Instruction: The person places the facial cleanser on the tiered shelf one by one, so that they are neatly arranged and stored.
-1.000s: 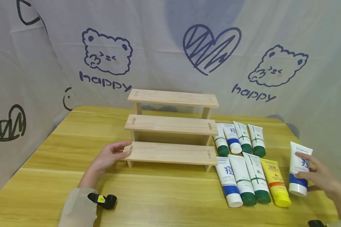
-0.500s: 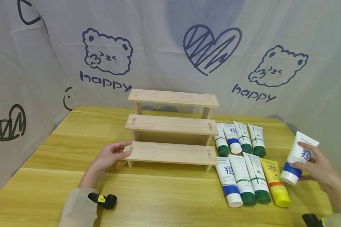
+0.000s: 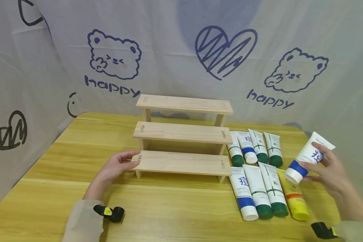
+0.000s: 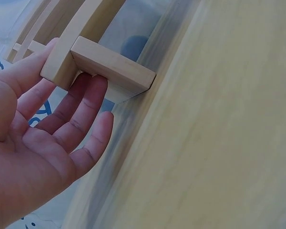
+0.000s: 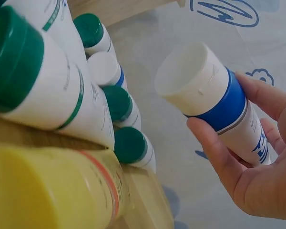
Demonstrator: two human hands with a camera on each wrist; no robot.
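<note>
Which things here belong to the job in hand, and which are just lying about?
Likely the job: blue-banded tube in the right hand; wooden shelf, which the left hand holds; probably the eight tubes lying beside it.

Just background: printed cloth, table, wrist cameras.

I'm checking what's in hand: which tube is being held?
The blue-banded white tube in the right hand; the other tubes lie on the table.

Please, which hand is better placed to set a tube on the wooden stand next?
Probably the right hand: it holds a blue-banded white tube off the table, near the other tubes. The left hand grips the lowest shelf at its left end, away from the tubes.
</note>
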